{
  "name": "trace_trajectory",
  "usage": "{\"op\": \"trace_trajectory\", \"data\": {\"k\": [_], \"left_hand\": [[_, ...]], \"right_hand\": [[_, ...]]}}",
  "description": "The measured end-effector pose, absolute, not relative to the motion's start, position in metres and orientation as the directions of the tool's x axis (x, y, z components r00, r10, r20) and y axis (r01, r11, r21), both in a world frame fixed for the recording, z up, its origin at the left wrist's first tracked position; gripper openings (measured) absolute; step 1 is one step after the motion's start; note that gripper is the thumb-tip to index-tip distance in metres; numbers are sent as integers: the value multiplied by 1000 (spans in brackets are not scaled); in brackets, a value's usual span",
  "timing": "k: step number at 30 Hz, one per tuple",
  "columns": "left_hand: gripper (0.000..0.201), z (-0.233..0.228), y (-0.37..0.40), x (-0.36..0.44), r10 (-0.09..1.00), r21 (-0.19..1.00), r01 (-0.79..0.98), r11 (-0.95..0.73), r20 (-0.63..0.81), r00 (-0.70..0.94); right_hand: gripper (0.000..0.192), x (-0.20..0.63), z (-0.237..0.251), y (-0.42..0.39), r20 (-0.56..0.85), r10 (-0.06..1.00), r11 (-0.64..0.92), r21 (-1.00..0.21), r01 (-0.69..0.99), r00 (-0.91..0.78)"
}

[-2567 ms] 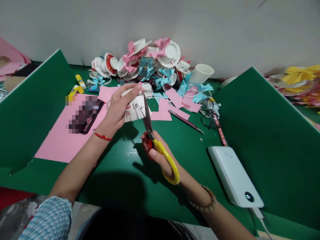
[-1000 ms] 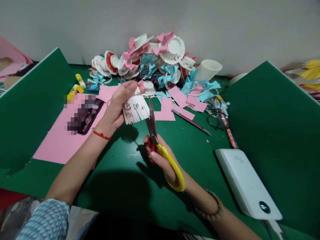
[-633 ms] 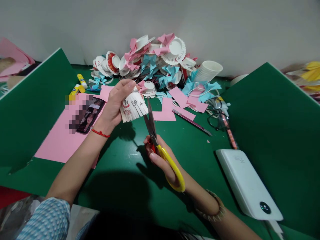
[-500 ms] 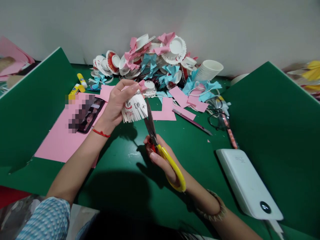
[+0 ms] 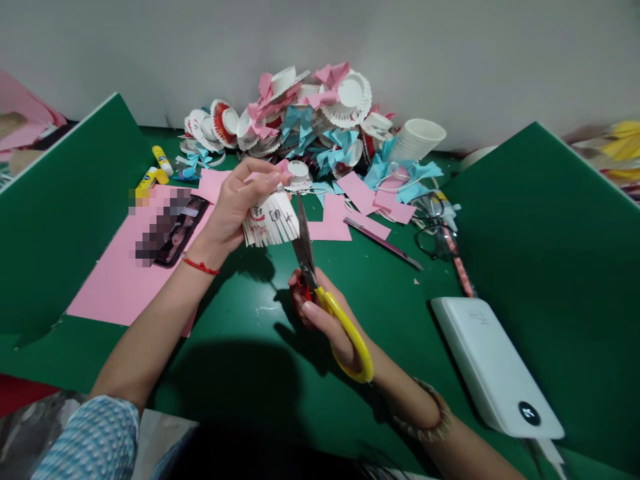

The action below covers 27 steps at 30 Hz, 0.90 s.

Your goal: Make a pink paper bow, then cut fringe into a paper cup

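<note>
Your left hand [image 5: 235, 213] pinches the fringed paper cup [image 5: 270, 223]; your right hand [image 5: 325, 320] grips the scissors [image 5: 320, 287], blades nearly pressed together at the cup's three o'clock edge. Next strip calls for rotating the cup slightly.

Red and black marks, illegible, on paper cup [image 5: 270, 221]

White paper cup [image 5: 270, 219] fringe-cut, held inverted above green table; yellow-handled scissors [image 5: 320, 287] blades at its right edge.
</note>
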<state>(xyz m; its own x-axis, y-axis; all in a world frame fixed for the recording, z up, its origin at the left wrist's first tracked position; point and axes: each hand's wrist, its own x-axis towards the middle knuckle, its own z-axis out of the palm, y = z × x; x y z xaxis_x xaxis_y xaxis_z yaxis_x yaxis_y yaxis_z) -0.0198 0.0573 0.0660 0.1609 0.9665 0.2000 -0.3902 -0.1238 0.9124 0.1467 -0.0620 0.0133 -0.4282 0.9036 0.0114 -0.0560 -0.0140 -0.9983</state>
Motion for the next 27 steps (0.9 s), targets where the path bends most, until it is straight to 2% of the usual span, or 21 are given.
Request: {"op": "trace_trajectory", "data": {"k": [12,17,27], "left_hand": [[32,59,61,-22,956,928,-341,-153,226,186],[38,60,61,-22,957,935,-319,-158,225,184],[39,62,60,-22,945,925,-335,-177,255,203]], "right_hand": [[36,146,14,-61,13,903,-15,-998,-62,-429],[38,146,13,-60,16,904,-10,-998,-59,-428],[37,146,13,-61,22,901,-9,-998,-69,-433]]}}
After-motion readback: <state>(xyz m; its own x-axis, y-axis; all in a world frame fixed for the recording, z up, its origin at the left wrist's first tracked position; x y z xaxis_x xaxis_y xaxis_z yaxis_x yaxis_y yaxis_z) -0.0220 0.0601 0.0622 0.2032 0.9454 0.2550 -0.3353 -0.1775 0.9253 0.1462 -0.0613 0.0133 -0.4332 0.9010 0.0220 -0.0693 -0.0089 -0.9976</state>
